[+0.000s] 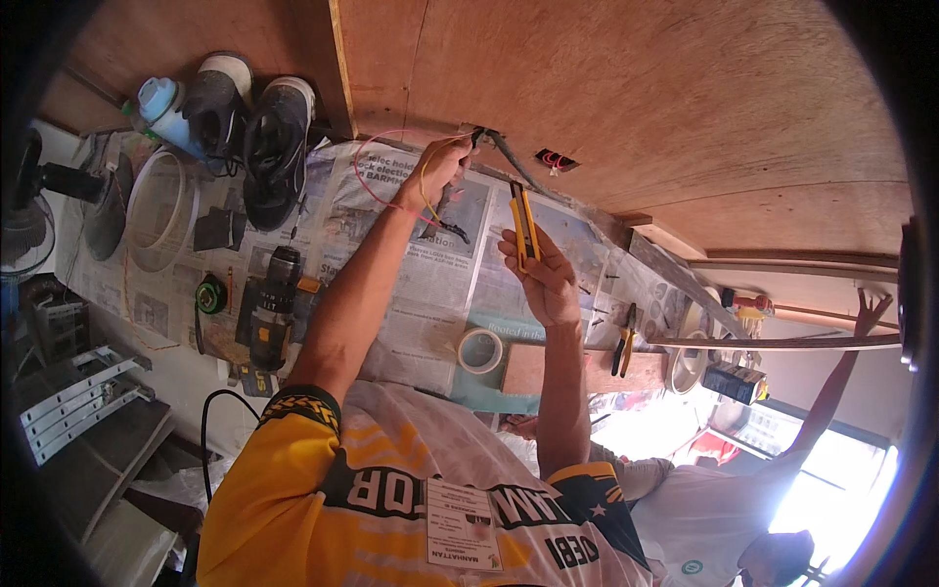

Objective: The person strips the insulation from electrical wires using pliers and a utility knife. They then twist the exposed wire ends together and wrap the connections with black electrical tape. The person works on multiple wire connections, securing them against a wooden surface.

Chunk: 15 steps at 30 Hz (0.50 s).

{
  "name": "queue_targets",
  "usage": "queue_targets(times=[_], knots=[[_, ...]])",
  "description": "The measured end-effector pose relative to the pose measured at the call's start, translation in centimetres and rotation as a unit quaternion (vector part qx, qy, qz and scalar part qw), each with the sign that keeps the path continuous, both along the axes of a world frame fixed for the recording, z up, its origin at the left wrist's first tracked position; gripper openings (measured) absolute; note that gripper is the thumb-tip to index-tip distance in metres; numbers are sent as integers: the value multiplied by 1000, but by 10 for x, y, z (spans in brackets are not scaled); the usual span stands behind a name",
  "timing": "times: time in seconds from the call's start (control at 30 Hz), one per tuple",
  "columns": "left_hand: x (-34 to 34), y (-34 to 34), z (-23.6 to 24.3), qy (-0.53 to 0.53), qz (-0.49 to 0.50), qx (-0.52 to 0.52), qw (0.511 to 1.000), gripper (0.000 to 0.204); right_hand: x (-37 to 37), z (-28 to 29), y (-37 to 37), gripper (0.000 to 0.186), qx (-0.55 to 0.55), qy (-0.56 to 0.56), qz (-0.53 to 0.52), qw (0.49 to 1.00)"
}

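Observation:
My left hand (445,174) is closed around electrical wires beside a small cut-out at the edge of the plywood panel (626,88). A thin red wire (358,174) loops out to the left of it, and a yellow wire (424,186) curves over the wrist. Out of the same spot runs a grey cable (511,157) toward the right. My right hand (543,274) grips a yellow utility knife (525,225), its tip pointing up toward the panel. A second cut-out with red wires (556,161) lies to the right of the cable.
Newspaper covers the surface, with a cordless drill (272,308), tape measure (210,293), tape roll (479,350) and pliers (624,342) on it. Dark shoes (279,147) and a blue bottle (161,103) stand left. At right, another person (734,499) reaches an arm up.

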<state>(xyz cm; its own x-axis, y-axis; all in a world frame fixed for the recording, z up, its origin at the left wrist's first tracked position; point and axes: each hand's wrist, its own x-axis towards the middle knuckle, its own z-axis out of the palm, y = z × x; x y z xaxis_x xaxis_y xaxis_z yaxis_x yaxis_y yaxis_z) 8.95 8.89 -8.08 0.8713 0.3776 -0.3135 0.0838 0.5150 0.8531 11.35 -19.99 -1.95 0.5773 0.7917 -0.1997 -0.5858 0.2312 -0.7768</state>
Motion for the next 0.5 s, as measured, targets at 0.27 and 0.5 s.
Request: queue_targets(times=[0.27,0.5], knots=[[-3,-5,4,-1,-49,-21,999,21,-10,-38,11,50,-36,-13,-87,995],[-1,-4,5,-22,-34,-21,999,20,-19,-69,23,23,-123,-11,-209,970]])
